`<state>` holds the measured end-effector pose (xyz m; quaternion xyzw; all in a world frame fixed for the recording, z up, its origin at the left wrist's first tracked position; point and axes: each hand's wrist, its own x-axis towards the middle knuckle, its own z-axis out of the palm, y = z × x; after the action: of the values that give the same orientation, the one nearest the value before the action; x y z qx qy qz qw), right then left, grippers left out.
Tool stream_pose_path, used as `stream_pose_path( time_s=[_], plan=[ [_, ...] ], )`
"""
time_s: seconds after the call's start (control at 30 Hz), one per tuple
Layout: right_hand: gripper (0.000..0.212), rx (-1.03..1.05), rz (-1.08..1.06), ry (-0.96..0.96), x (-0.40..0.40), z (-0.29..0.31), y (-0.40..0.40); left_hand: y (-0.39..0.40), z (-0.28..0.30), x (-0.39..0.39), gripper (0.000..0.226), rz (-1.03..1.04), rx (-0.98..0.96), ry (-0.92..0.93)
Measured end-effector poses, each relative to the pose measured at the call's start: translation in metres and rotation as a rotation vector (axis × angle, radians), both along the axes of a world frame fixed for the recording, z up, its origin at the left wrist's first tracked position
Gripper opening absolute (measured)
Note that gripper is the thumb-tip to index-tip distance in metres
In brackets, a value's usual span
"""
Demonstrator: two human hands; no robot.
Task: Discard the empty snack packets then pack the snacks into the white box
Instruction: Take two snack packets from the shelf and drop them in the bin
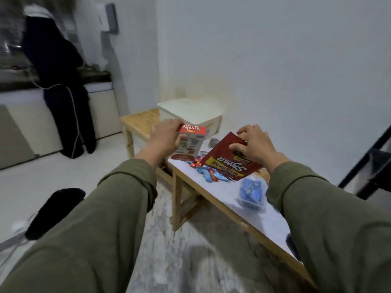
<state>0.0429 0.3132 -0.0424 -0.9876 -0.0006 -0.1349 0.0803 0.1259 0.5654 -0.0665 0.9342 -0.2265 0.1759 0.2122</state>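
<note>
White walls close the corner behind a low wooden table (273, 220); at twelve o'clock on it the white box (190, 115) sits with its lid on, contents hidden; my left hand (167, 136) grips the Astor carton (190, 140) by its red top, upright just in front of the box; my right hand (251, 146) pinches the dark red snack pouch (228, 163), tilted above loose wrapped sweets (211, 174); a clear tub of blue packets (251, 193) lies near the table's front edge at three o'clock; at ten o'clock someone in dark clothes (57, 81) stands by a counter; pale floor (42, 176) lies to the table's left.
</note>
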Motion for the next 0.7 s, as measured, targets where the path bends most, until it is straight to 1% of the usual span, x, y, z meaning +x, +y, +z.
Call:
stream_pose_path(
  time_s=[0.13,0.2,0.43,0.6,0.7],
  plan=[
    [0.048,0.052,0.147,0.021,0.074,-0.009,0.052,0.062,-0.019,0.034,0.037,0.181,0.041,0.032],
    [0.049,0.033,0.251,0.038,0.113,-0.015,0.077,0.089,-0.027,0.049,0.038,0.270,0.045,0.041],
    [0.049,0.070,0.550,0.099,0.235,-0.027,0.170,0.168,-0.055,0.088,0.039,0.569,-0.069,0.099],
    [0.048,0.077,0.720,0.135,0.286,-0.043,0.248,0.228,-0.074,0.086,0.037,0.765,-0.120,0.149],
    [0.046,0.023,0.854,0.159,0.319,-0.060,0.301,0.269,-0.086,0.089,0.036,0.871,-0.128,0.182]
  ],
)
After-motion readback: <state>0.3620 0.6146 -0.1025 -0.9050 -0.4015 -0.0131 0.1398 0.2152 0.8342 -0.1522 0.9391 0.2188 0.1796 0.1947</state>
